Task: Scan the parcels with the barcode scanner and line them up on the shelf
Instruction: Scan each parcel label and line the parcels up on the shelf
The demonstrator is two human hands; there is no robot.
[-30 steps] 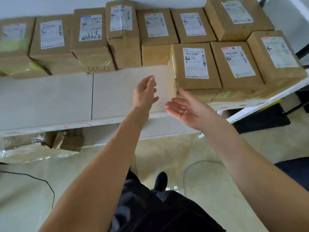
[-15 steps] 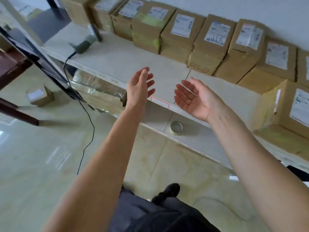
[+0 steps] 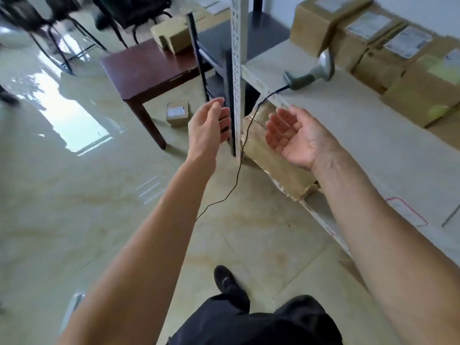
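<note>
Both of my hands are empty and held out in front of me with fingers apart. My left hand (image 3: 207,128) hovers over the floor left of the shelf post; my right hand (image 3: 296,135) is palm-up at the shelf's front edge. The grey barcode scanner (image 3: 312,72) lies on the white shelf (image 3: 373,135), beyond my right hand, its black cable (image 3: 239,170) hanging to the floor. Several brown labelled parcels (image 3: 388,43) stand in a row along the back of the shelf. One small parcel (image 3: 177,113) sits on the floor, another parcel (image 3: 171,37) on a dark wooden table (image 3: 146,68).
A perforated metal shelf post (image 3: 236,70) stands between my hands. A flattened, taped cardboard piece (image 3: 276,160) lies on the lower shelf. Black chair legs (image 3: 62,33) stand far left on the glossy tile floor. My dark shoe (image 3: 230,286) is below.
My view has swung left along the shelf, from the lined-up parcels to the shelf's left end. The scanner, table and floor parcel came into sight. Both hands stay open and empty.
</note>
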